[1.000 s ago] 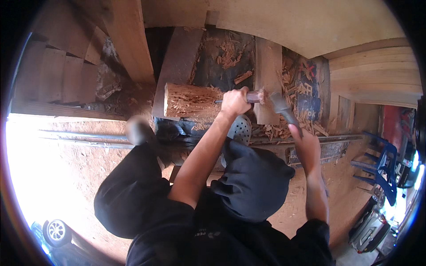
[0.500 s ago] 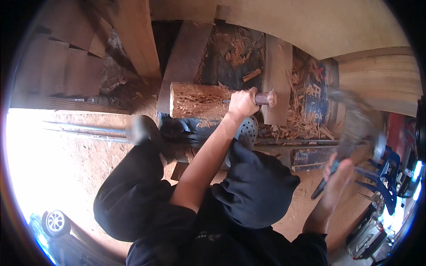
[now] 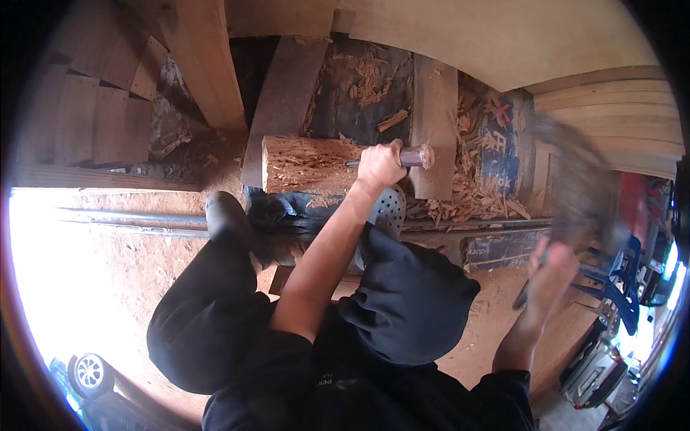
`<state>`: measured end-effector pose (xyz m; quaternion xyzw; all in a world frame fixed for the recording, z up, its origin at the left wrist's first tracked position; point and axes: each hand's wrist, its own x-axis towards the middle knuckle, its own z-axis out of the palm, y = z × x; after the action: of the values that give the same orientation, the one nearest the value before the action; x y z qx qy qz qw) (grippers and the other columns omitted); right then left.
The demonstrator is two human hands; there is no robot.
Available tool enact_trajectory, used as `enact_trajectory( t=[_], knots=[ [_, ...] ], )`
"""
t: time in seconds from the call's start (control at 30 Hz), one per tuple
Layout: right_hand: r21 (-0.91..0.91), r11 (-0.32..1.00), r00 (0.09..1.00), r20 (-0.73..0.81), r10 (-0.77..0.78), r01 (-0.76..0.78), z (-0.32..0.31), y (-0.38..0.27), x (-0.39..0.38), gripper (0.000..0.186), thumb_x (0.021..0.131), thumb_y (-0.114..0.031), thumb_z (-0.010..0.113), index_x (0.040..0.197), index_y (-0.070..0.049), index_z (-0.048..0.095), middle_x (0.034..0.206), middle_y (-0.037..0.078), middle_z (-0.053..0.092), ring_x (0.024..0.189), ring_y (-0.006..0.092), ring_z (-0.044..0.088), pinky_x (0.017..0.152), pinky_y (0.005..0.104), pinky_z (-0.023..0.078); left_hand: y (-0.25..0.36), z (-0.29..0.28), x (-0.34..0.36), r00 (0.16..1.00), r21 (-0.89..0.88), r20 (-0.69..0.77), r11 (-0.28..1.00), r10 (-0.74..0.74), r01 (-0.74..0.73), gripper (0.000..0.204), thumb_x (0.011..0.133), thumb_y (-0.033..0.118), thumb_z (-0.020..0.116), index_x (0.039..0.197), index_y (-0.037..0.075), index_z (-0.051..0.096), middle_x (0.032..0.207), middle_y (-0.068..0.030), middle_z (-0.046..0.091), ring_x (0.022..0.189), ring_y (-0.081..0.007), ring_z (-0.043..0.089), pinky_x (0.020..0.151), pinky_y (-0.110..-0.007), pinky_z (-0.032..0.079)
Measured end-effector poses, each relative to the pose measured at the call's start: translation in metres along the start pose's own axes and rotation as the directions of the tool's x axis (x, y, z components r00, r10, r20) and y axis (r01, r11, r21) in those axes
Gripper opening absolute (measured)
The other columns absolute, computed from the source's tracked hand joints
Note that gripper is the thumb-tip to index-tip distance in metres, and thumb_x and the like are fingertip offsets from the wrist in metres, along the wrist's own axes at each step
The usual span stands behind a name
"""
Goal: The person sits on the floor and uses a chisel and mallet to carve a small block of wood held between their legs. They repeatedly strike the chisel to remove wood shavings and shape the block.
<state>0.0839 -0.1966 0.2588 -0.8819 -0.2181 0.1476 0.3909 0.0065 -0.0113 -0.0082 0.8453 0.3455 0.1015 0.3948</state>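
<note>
A short, light-brown log with a rough, pitted surface lies sideways in front of me. My left hand is closed around a chisel with a thick wooden handle. Its narrow metal blade points left and meets the log's right part; the exact contact is hard to see. Off to the right, my right hand grips the dark handle of what looks like a hammer, raised away from the chisel. Motion smears its head, so its shape is unclear.
My shoe with round holes is against the log's near side, my other shoe to its left. Wood chips litter the boards. Metal rails run across. A blue plastic chair and large wooden planks stand right.
The whole scene has shifted slightly left in view. My right hand still holds the blurred hammer up at the right, and my left hand keeps the chisel against the log.
</note>
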Motion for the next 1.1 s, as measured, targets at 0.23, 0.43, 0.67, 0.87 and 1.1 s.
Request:
enact_trajectory(
  t=[0.23, 0.43, 0.67, 0.87, 1.1],
  knots=[
    [-0.55, 0.814, 0.949, 0.315, -0.007, 0.188, 0.053, 0.039, 0.012, 0.052, 0.087, -0.049, 0.052, 0.081, 0.002, 0.061, 0.062, 0.019, 0.054, 0.062, 0.025, 0.055, 0.055, 0.0342, 0.043, 0.003, -0.01, 0.006, 0.974, 0.038, 0.21, 0.996, -0.086, 0.079, 0.03, 0.063, 0.018, 0.061, 0.092, 0.009, 0.061, 0.074, -0.0195, 0.064, 0.076, -0.0365, 0.063, 0.071, -0.045, 0.051],
    [-0.369, 0.93, 1.0, 0.012, 0.015, -0.01, -0.019, 0.029, 0.002, 0.06, 0.08, -0.057, 0.056, 0.08, 0.002, 0.061, 0.069, 0.026, 0.058, 0.066, 0.0428, 0.058, 0.061, 0.0406, 0.045, 0.001, 0.006, 0.004, 0.999, 0.047, 0.033, 0.999, 0.022, -0.024, 0.02, 0.069, 0.017, 0.057, 0.086, 0.007, 0.06, 0.072, -0.0176, 0.064, 0.069, -0.0338, 0.064, 0.064, -0.043, 0.052],
    [-0.547, 0.827, 0.973, 0.229, -0.005, 0.133, 0.047, 0.049, 0.015, 0.052, 0.085, -0.048, 0.056, 0.086, 0.004, 0.061, 0.074, 0.019, 0.063, 0.066, 0.0252, 0.062, 0.065, 0.0373, 0.048, 0.003, -0.013, 0.009, 0.95, 0.159, 0.306, 0.987, -0.065, 0.017, 0.022, 0.071, 0.019, 0.056, 0.089, 0.007, 0.06, 0.073, -0.0191, 0.064, 0.07, -0.0329, 0.065, 0.068, -0.042, 0.052],
    [-0.177, 0.975, 0.986, -0.122, 0.117, -0.137, -0.012, 0.02, 0.017, 0.05, 0.087, -0.054, 0.049, 0.078, -0.005, 0.059, 0.059, 0.004, 0.052, 0.057, 0.0131, 0.05, 0.051, 0.028, 0.04, 0.007, -0.008, 0.007, 0.998, 0.075, 0.056, 0.997, 0.024, -0.028, 0.021, 0.068, 0.019, 0.058, 0.085, 0.007, 0.06, 0.072, -0.0179, 0.064, 0.07, -0.0332, 0.065, 0.065, -0.043, 0.052],
    [-0.645, 0.677, 0.905, 0.42, -0.072, 0.353, 0.05, 0.084, 0.021, 0.066, 0.082, -0.066, 0.043, 0.084, -0.004, 0.062, 0.078, 0.018, 0.06, 0.068, 0.0332, 0.056, 0.059, 0.04, 0.045, -0.008, 0.014, 0.004, 0.998, 0.07, 0.055, 0.998, -0.012, 0.008, 0.018, 0.07, 0.016, 0.055, 0.084, 0.005, 0.061, 0.071, -0.0183, 0.064, 0.068, -0.0352, 0.064, 0.065, -0.044, 0.052]
  ],
)
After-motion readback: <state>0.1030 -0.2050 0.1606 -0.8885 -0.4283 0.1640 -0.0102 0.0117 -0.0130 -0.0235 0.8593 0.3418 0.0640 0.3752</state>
